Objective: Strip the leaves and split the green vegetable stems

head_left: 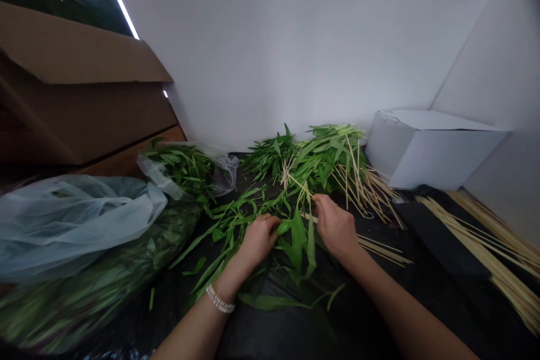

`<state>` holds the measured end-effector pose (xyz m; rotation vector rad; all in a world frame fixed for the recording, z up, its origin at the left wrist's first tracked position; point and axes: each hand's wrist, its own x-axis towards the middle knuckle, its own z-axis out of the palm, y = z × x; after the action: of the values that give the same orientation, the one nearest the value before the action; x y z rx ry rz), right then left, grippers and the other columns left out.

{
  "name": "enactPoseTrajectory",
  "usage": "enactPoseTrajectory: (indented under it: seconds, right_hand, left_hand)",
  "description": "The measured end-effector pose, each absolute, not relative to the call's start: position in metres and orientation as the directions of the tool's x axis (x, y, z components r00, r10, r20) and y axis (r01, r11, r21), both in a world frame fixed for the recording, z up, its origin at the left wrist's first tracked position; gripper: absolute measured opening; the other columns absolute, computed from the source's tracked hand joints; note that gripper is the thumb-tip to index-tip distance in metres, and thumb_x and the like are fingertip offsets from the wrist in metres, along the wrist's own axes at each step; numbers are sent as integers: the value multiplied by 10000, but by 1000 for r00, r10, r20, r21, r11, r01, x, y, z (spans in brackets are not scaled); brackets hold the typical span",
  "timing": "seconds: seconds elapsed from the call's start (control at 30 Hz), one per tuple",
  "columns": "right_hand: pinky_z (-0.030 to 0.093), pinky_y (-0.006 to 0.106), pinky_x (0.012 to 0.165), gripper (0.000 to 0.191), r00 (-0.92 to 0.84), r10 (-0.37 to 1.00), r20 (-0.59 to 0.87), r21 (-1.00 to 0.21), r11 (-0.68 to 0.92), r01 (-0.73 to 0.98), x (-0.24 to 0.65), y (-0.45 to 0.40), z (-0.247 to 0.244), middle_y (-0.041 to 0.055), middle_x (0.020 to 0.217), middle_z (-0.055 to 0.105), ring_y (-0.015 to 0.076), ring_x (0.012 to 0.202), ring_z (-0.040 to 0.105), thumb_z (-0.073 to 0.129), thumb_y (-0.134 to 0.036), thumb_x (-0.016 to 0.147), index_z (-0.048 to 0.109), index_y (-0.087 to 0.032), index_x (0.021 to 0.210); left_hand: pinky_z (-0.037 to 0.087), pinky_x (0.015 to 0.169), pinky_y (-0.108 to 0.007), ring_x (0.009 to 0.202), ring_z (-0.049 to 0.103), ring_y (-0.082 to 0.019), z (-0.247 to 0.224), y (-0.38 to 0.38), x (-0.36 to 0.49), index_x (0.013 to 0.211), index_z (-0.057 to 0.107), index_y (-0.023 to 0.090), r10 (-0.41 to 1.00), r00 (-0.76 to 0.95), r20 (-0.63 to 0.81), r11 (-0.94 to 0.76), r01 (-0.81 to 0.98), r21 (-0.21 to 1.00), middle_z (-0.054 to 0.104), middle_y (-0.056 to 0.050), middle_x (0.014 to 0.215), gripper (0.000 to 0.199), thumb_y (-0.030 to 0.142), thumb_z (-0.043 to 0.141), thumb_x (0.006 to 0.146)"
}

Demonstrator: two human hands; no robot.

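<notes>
My right hand (336, 226) pinches a thin bamboo skewer (300, 184), which points up and to the left. Between my hands hangs a leafy green stem (297, 236) with long narrow leaves, close to the skewer; whether the skewer pierces it I cannot tell. The fingers of my left hand (259, 239) are closed at the left edge of this stem, and their tips are partly hidden. Loose greens (228, 219) lie under and beside my left hand. Beyond both hands is a pile of greens (329, 154), with many skewers (371, 194) sticking out to the right.
At left are a clear plastic bag of greens (126, 259), a whitish plastic bag (76, 219) and a cardboard box (76, 107). A white box (430, 152) stands at the back right against the wall. Bundles of bamboo sticks (472, 253) lie at right by a black flat piece (439, 239).
</notes>
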<state>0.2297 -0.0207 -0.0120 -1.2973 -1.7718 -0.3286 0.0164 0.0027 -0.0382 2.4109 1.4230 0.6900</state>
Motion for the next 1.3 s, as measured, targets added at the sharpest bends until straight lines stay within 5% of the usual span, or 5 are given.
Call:
enactPoseTrajectory:
  seconds: [0.4,0.6,0.77,1.1,1.3]
  right_hand:
    - [418,233,634,303,-55,640,766,-284,414,865,228,-21,-11,49,806,693,157,688,654,307,-227,981,597,-154,1028]
    - [431,234,655,284,-49,635,771,-299,428,853,228,-23,-10,47,821,698,152,697,655,318,-224,978,591,-165,1032]
    - [443,235,670,276,-65,635,770,-298,449,843,226,-23,-12,49,835,697,151,715,659,330,-217,976,597,-167,1027]
    - [423,223,664,257,-298,681,669,-174,533,828,220,-24,-20,54,872,697,144,746,647,358,-174,971,609,-173,1021]
    - [432,229,660,247,-345,692,634,-135,538,832,220,-24,-22,54,864,689,146,750,646,382,-147,950,616,-170,1027]
  left_hand:
    - [442,795,-307,852,591,-205,-37,2,19,828,678,204,885,349,309,-465,717,520,612,-50,867,137,134,595,745]
    - [424,896,-347,1050,566,-245,-7,-1,16,678,631,180,878,89,469,-463,401,791,616,-90,1105,49,138,637,655]
    - [447,710,-288,836,625,-199,6,-1,8,662,574,170,960,-25,279,-280,-24,960,693,-96,1052,78,215,634,684]
    - [371,523,-160,524,463,-40,2,7,9,760,606,162,996,-33,85,-91,-441,893,578,44,641,225,274,773,659]
    - [412,555,-164,643,540,-47,4,7,8,678,550,153,990,-128,66,-118,-459,880,667,-26,1052,267,277,784,640]
